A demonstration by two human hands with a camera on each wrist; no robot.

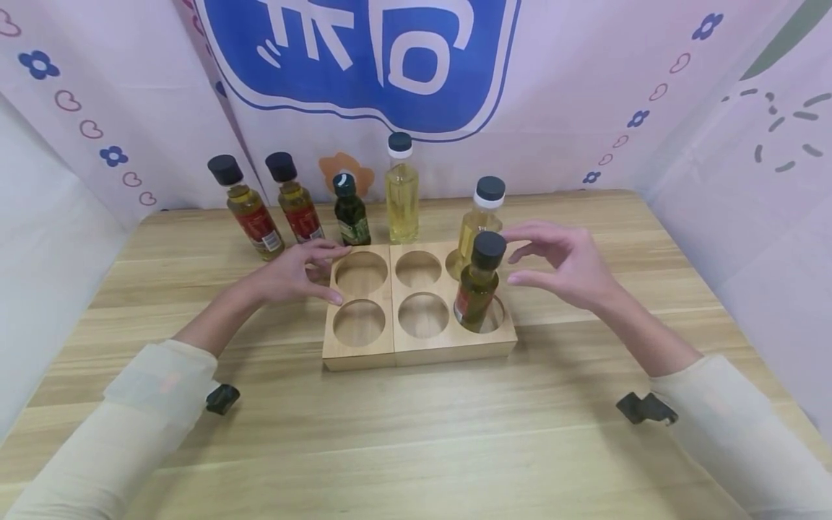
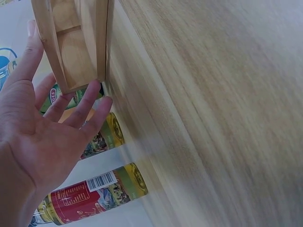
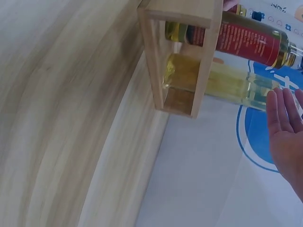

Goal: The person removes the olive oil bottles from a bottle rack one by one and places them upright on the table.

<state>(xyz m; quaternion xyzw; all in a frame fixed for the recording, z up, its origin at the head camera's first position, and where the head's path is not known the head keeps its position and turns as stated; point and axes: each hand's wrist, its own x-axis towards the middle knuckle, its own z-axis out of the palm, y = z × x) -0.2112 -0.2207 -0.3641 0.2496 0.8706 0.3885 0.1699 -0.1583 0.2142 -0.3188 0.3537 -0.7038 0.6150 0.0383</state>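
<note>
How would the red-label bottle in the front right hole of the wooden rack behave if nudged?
The red-label bottle is tall and narrow, so it probably tips easily. It already leans in the wooden rack, whose hole looks loose. Smooth sides and liquid inside: likely slippery and fairly heavy.

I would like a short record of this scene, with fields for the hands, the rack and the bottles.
left hand: open, fingers touch the left edge of the rack
right hand: open, beside the front bottle, not touching it
rack: wooden, six round holes
in rack: front bottle, back bottle, both on the right side
behind rack: four bottles standing on the table
</note>
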